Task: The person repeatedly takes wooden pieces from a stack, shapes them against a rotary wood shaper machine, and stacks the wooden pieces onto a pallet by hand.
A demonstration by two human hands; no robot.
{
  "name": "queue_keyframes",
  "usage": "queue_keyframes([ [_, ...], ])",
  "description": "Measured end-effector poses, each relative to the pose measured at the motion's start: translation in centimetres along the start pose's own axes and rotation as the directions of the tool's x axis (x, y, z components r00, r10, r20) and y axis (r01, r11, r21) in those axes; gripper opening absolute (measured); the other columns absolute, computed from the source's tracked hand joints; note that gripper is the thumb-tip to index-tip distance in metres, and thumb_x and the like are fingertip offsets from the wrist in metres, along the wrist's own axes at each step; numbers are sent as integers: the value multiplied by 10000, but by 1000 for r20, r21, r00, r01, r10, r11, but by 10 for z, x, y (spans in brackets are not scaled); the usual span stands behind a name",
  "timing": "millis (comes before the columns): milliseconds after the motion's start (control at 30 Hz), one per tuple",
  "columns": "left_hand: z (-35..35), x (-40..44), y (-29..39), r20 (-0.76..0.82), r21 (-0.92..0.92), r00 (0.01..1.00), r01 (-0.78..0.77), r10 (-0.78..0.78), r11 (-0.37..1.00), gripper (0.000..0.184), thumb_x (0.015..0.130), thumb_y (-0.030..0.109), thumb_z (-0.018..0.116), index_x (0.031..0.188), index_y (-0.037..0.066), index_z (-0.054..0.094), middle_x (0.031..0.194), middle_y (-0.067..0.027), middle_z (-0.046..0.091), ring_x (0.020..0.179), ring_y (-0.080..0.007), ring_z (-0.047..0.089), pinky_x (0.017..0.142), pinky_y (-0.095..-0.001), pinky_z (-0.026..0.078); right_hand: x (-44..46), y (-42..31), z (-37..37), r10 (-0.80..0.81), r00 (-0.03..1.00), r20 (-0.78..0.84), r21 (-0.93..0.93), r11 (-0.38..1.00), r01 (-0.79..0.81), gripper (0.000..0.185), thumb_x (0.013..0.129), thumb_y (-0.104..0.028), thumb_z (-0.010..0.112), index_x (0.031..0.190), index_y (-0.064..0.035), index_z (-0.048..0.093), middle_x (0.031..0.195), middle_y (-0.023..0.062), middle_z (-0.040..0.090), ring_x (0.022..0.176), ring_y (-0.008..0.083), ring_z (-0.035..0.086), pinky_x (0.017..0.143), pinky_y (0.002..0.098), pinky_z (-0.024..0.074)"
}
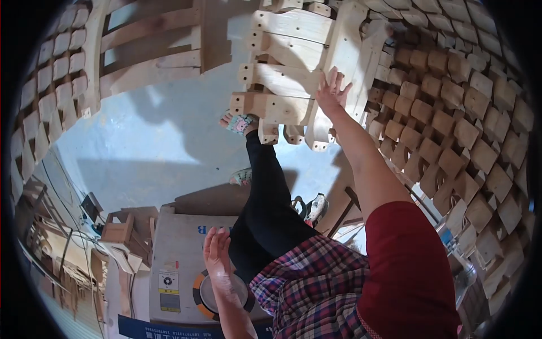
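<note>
My right hand (pixel 333 95), fingers spread, rests on or just over a long pale wooden board (pixel 342 48) on top of a stack. Beside that board lie several shaped wooden pieces (pixel 291 79) with drilled holes near their ends. My left hand (pixel 217 251) is raised near my thigh, its fingers extended and slightly bent, with nothing in it. Below it is a large light panel or box (pixel 186 243) with printed labels and a round disc (pixel 226 291). Whether my right palm touches the board cannot be made out.
Tall stacks of wooden blocks (pixel 446 116) rise on the right. More stacked wood (pixel 62 68) and a slatted wooden frame (pixel 149 31) stand at upper left. The blue-grey floor (pixel 130 141) lies between, with my slippered foot (pixel 241 122) near the stack. Cables (pixel 62 175) hang at left.
</note>
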State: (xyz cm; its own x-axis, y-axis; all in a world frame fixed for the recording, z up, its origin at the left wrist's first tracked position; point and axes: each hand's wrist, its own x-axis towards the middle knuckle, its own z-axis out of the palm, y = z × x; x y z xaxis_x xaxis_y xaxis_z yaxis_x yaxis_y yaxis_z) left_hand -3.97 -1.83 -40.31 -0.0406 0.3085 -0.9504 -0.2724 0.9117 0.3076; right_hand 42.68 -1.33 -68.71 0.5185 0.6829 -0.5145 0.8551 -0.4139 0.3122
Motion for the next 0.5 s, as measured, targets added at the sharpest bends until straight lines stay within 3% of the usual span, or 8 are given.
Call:
queue_keyframes([
  [133,-34,-3,-23,16,-133,1000,-6,8,991,327,902,168,552,1200,38,508,1037,-122,625,943,-193,598,852,-275,440,4,-9,6,200,963,179,10,979,-205,601,894,-225,349,1442,-99,138,1482,238,-3,1360,421,46,964,709,65],
  [200,-29,-2,-31,23,-134,999,48,-45,990,327,903,168,551,1200,37,508,1038,-123,624,941,-194,600,850,-274,442,-34,-27,-13,51,994,100,12,999,-52,578,892,-213,337,1436,-99,178,1489,221,20,1362,425,53,978,701,50],
  [300,-11,-15,-39,0,-121,987,161,-162,980,327,905,170,547,1200,33,506,1040,-126,624,934,-195,605,845,-272,448,-103,-34,-21,-238,949,206,65,971,230,574,871,-166,341,1422,-70,209,1495,203,39,1366,418,55,1019,660,40],
  [367,-3,-30,-34,34,-79,988,150,-147,986,327,906,167,545,1201,31,504,1040,-128,624,933,-195,605,842,-272,450,-133,-32,-21,-299,926,231,61,954,293,571,865,-156,344,1415,-58,226,1489,210,67,1364,422,59,1026,651,38],
  [400,2,-37,-30,60,-51,989,141,-137,989,327,907,165,543,1201,29,503,1040,-129,623,932,-195,605,840,-272,452,-143,-31,-14,-283,932,229,75,959,273,571,865,-156,344,1415,-58,226,1489,210,67,1364,422,59,1026,651,38],
  [467,9,-48,-21,119,8,985,121,-121,993,326,908,159,538,1203,24,499,1040,-132,623,930,-195,606,835,-271,456,-159,-24,0,-5,980,200,95,995,-14,618,851,-281,449,1396,-55,268,1490,175,120,1369,396,73,1024,652,44],
  [500,10,-52,-15,130,35,984,120,-123,992,326,908,159,538,1203,24,499,1040,-132,623,930,-195,606,835,-271,456,-161,-14,2,10,945,326,46,999,-27,601,842,-289,458,1372,-51,309,1479,172,159,1353,399,118,1021,641,71],
])
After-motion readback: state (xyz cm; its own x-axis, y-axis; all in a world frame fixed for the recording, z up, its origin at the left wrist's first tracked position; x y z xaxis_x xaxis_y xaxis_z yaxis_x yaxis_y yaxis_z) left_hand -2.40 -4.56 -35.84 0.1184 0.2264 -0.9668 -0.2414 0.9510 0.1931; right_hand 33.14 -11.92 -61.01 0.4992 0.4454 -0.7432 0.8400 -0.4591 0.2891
